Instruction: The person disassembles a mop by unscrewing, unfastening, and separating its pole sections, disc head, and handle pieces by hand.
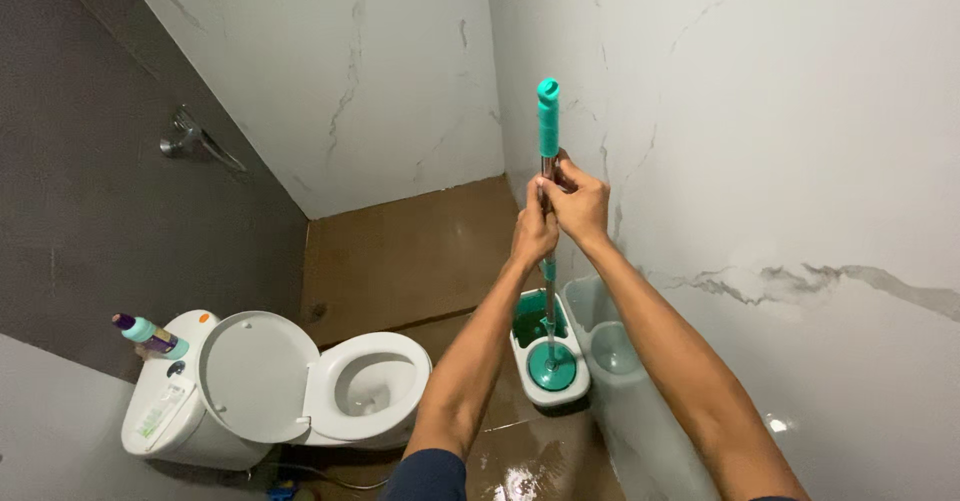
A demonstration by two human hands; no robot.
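Starting at the far left, a metal tap [185, 139] juts from the dark grey wall, and below it stands a white toilet [345, 386] with its lid raised against the cistern; a small turquoise bottle [148, 335] with a purple cap lies on the cistern top. The brown floor [400, 251] beyond shines wet, most of all at the near edge. Right of centre, both arms reach out to a turquoise-handled mop pole [548, 136] held upright. The left hand [534, 229] is wrapped tight round the metal shaft, and the right hand [578, 201] is clenched on it just above, the two touching one another. The pole runs down to the round mop head [552, 366], which sits in the near compartment of a white and turquoise spin bucket [545, 346] on the floor, just beside the white marble-patterned wall at the right. A clear plastic tub [610, 336] stands touching the bucket on its right. By the look of it, the work in hand is wringing or rinsing the mop in the bucket; the next move would seem to call for a straight push down the pole, keeping it upright so the bucket does not tip on the wet floor.
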